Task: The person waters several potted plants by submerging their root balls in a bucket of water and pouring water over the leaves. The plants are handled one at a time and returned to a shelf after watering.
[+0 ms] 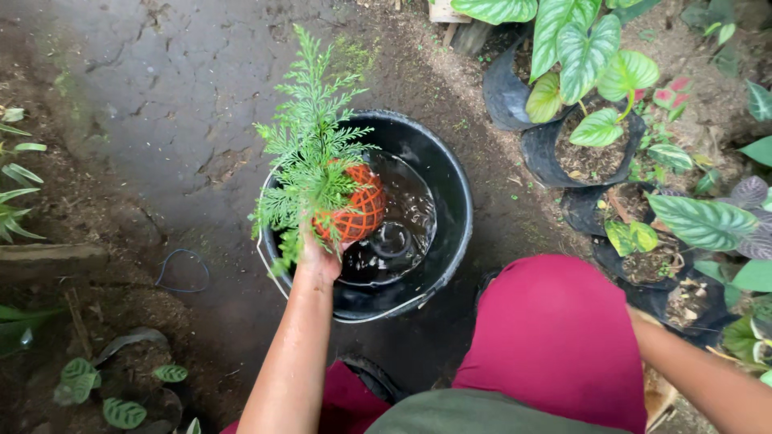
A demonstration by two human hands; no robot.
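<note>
my left hand [319, 259] is clamped on the orange net-wrapped root ball with green fern [354, 210], above the round black plastic water bucket [450, 193]. risk: wet netting slips, ball drops, splashing. right hand's grip: cannot tell.

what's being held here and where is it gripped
The left hand holds a small fern-like plant by the underside of its orange-netted root ball, over the black water bucket. The right hand is out of view.

One black bucket [450, 201], one orange net-wrapped fern [322, 161], four black nursery pots [547, 161]
</note>
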